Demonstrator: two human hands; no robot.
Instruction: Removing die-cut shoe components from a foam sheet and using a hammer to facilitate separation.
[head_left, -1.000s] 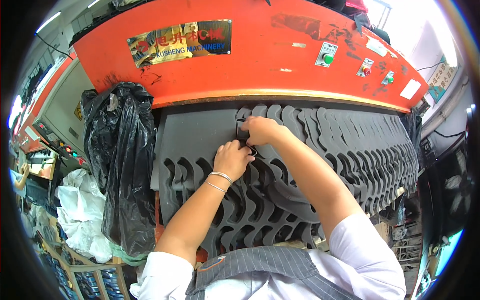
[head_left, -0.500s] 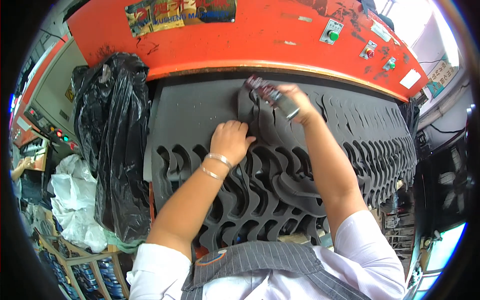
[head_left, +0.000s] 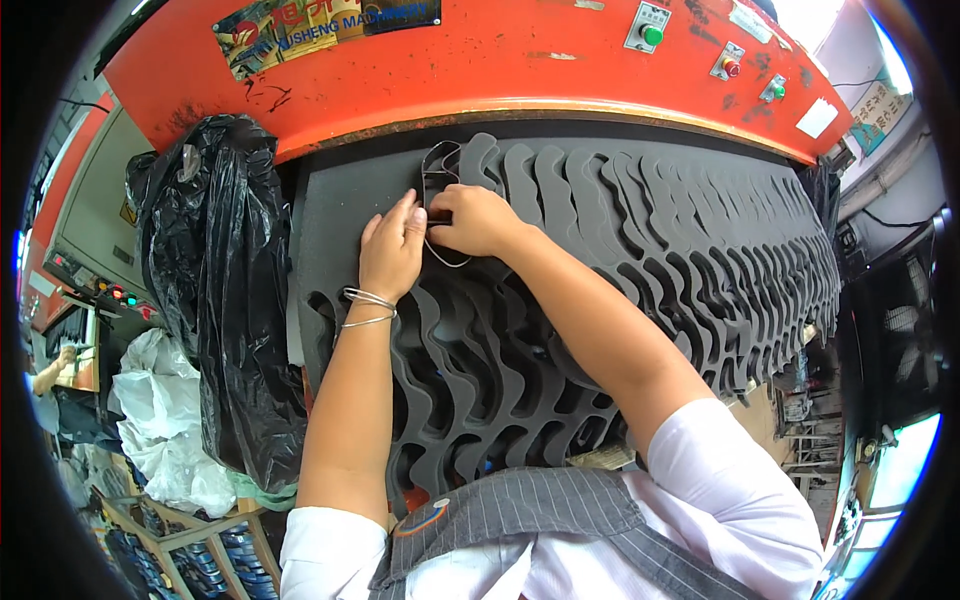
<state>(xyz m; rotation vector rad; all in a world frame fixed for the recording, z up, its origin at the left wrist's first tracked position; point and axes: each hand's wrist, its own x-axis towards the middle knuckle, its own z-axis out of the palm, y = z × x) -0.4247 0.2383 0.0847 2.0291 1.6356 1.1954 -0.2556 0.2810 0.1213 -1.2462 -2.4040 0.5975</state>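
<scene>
A dark grey foam sheet [head_left: 345,200] lies in front of me, cut through with rows of curved, sole-shaped openings. On its far left part stands a thin-walled metal cutting die [head_left: 438,180], a long curved outline with crosspieces inside. My right hand [head_left: 482,222] is closed on the die's inner crosspiece, with its fingertips partly hidden. My left hand [head_left: 392,252] rests beside the die's left wall, fingers stretched forward and the fingertips close against the metal. Just right of the die lies a wavy strip of foam [head_left: 482,160].
An orange-red machine beam [head_left: 480,75] with push buttons spans the far side. Black plastic bags [head_left: 245,300] hang along the sheet's left edge, above white plastic bags [head_left: 160,410]. A wooden rack [head_left: 190,535] stands lower left. At right is a dark fan [head_left: 900,340].
The die has come down from a tilted, lifted position onto the sheet, farther left. Both hands have moved left and now meet at the die. The whole view has shifted slightly.
</scene>
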